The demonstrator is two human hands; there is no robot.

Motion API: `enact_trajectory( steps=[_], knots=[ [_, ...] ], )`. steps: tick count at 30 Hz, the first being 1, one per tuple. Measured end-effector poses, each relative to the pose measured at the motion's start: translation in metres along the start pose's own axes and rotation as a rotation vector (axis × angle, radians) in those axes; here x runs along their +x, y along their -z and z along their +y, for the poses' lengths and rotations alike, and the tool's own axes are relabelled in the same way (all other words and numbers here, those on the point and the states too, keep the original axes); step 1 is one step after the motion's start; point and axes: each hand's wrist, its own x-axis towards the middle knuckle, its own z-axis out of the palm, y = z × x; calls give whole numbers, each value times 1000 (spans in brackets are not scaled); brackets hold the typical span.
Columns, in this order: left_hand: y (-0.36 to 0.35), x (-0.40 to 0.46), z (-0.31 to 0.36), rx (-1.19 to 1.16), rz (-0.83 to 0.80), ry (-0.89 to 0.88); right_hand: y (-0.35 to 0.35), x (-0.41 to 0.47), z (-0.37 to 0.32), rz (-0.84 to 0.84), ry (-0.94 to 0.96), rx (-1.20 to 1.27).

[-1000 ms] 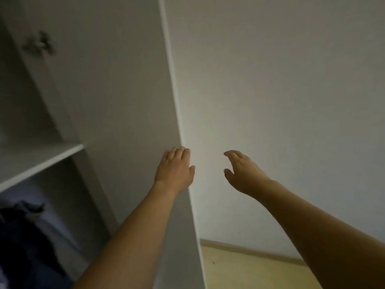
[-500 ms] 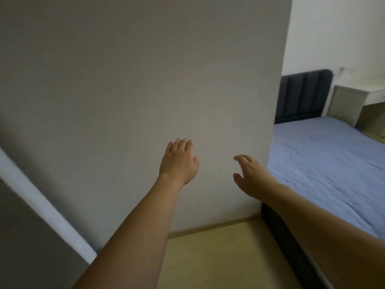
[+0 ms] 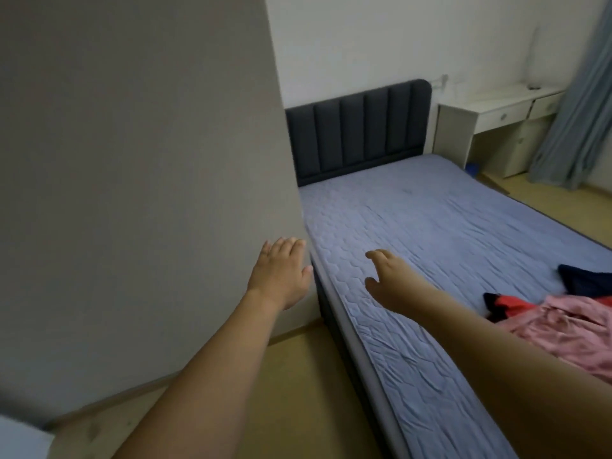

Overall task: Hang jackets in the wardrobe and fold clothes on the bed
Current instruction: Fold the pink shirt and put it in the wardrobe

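Observation:
A bed [image 3: 430,233] with a blue quilted cover fills the right half of the view. At its right edge lie a pink garment [image 3: 563,329], a red and black garment [image 3: 506,304] and a dark navy one [image 3: 586,281], bunched together. My left hand [image 3: 281,273] is stretched forward, fingers straight, in front of the grey wall, holding nothing. My right hand [image 3: 390,279] reaches out over the near side of the bed, fingers relaxed and empty. The wardrobe is out of view except a pale corner [image 3: 20,438] at bottom left.
A grey wall [image 3: 132,160] stands close on the left. A dark padded headboard [image 3: 357,130] closes the bed's far end. A white desk [image 3: 496,117] and a blue curtain [image 3: 576,104] stand at the far right. Wooden floor [image 3: 281,392] runs between wall and bed.
The view has swung right, away from the wardrobe and along the wall to the bed. Both hands stay stretched out and empty. The clothes on the bed have come into view.

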Motion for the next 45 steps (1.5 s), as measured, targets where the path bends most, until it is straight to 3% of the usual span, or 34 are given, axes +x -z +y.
enact_trajectory(
  steps=[9, 16, 22, 28, 32, 37, 41, 45],
  knots=[
    [-66, 94, 130, -32, -127, 29, 36, 23, 184, -53, -117, 3],
    [-158, 202, 304, -110, -226, -56, 59, 39, 400, -106, -280, 18],
    [-298, 291, 474, -150, -374, -62, 50, 74, 651, -170, -443, -4],
    [-480, 327, 599, -263, -684, 12, -37, 91, 850, -351, -568, -63],
    [-581, 337, 649, -385, -813, 93, -116, 86, 933, -423, -652, -4],
    [-687, 355, 672, -311, -779, 233, -198, 67, 1007, -511, -708, -97],
    [-720, 373, 675, -134, -807, 212, -216, 71, 1032, -445, -486, -349],
    [-716, 370, 680, -371, -810, 208, -211, 78, 1031, -464, -333, -448]
  ],
)
